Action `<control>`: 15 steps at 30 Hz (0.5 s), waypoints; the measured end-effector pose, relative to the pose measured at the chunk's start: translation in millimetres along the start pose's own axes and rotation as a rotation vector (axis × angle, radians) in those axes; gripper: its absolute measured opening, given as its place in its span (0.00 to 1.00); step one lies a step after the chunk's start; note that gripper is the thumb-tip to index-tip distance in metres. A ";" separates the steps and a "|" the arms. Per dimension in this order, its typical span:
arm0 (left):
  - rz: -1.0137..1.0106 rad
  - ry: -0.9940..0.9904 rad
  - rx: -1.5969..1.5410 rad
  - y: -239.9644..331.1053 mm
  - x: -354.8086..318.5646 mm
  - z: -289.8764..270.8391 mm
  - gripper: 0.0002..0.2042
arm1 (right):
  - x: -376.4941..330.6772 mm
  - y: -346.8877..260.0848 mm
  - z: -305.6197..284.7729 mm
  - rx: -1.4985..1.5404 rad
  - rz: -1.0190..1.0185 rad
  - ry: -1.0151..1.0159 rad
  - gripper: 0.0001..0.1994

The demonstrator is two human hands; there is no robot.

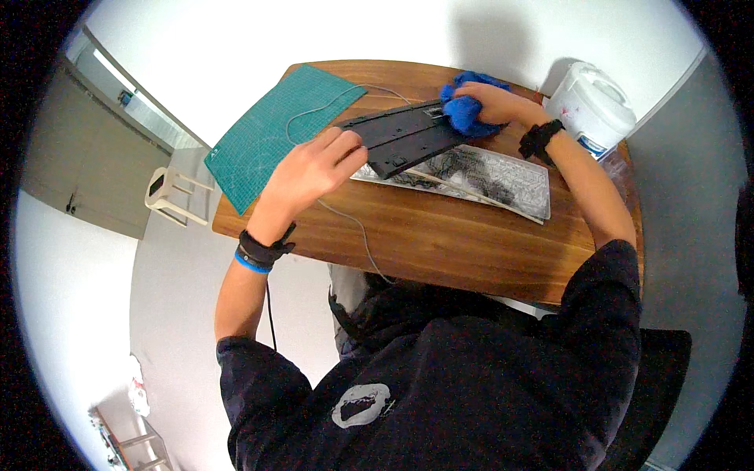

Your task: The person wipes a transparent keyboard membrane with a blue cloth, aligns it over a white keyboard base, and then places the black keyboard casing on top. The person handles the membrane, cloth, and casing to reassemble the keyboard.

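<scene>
My left hand is closed on the near left end of a black keyboard, which is tilted above the table with its underside toward me. A small label shows near its far right end. In my right hand a bunched blue cloth is gripped, pressed against the keyboard's right end. Part of the cloth hangs behind my fingers. Beneath the keyboard lies a pale rectangular mat or panel with a black and grey pattern, partly covered. A thin pale stick rests slantwise along its near edge.
The wooden table carries a green cutting mat at left. A grey cable runs across the table and over its front edge. A white lidded bucket stands at back right. A cream stool is on the floor at left.
</scene>
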State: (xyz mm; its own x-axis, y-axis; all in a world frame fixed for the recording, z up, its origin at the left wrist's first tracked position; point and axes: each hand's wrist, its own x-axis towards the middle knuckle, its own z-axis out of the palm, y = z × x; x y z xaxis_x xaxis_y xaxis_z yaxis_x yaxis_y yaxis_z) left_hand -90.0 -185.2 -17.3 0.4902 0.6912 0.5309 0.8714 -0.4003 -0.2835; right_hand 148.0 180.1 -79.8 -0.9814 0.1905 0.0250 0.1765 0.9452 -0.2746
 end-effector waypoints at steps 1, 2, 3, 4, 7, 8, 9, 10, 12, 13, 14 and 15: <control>0.002 0.016 0.013 0.1 -1.5 -3.1 0.12 | -6.5 30.5 4.6 -0.057 0.114 -0.026 0.31; -0.033 0.014 0.017 -1.7 -5.7 -6.1 0.13 | -16.5 54.7 5.4 -0.116 0.210 -0.060 0.30; -0.064 0.015 0.018 -4.8 -9.8 -9.2 0.14 | -28.5 75.6 6.2 -0.176 0.312 -0.093 0.30; -0.092 0.014 0.020 -8.0 -13.2 -12.7 0.15 | -38.4 94.8 14.5 -0.205 0.399 -0.073 0.31; -0.286 0.141 -0.151 -16.8 -17.2 -20.9 0.17 | -64.8 132.9 28.3 -0.194 0.636 -0.062 0.39; -0.314 0.207 -0.142 -21.6 -18.3 -23.4 0.16 | -63.9 120.4 26.9 -0.277 0.617 -0.056 0.41; -0.341 0.273 -0.134 -27.9 -17.5 -24.2 0.14 | -65.0 106.8 26.7 -0.362 0.599 -0.050 0.42; -0.368 0.334 -0.123 -32.9 -18.7 -25.3 0.13 | -64.6 84.1 24.0 -0.440 0.577 -0.042 0.44; -0.536 0.442 -0.199 -42.8 -22.4 -21.3 0.10 | -66.5 48.6 6.8 -0.366 0.397 -0.034 0.45; -0.619 0.496 -0.238 -48.9 -24.2 -17.9 0.08 | -67.3 36.0 1.1 -0.329 0.308 -0.028 0.46; -0.643 0.537 -0.280 -55.0 -26.6 -14.7 0.07 | -68.5 28.9 -0.5 -0.163 0.174 -0.029 0.45; -0.666 0.577 -0.322 -61.6 -29.5 -11.5 0.07 | -69.7 23.7 -0.8 0.003 0.039 -0.030 0.44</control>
State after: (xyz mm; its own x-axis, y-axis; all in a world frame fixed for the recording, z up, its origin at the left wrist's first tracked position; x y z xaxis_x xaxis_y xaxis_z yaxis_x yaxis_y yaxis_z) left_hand -158.3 -187.9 -6.3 -0.2672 0.4674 0.8427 0.8808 -0.2364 0.4103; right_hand 220.7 189.5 -87.3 -0.9756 0.2193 -0.0143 0.2146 0.9364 -0.2777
